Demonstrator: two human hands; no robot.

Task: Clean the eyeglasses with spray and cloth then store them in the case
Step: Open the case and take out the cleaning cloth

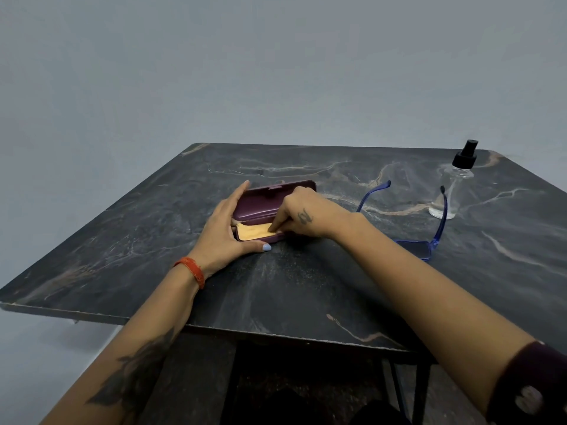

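left hand (225, 231) lay open, cupped round the end of the open purple case (270, 207), steadying it. right hand (299, 217) fingers curled, pinching at the yellow cloth (254, 231) inside; firm grip unclear. glasses (426, 234) and spray bottle (451, 185) sat apart, to the right. best to pin the case, lift the cloth clear.

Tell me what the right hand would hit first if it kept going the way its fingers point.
The right hand points left and down into the open maroon glasses case. Its fingertips already seem to touch the yellow cloth in the case's base, so it would press into that cloth first.
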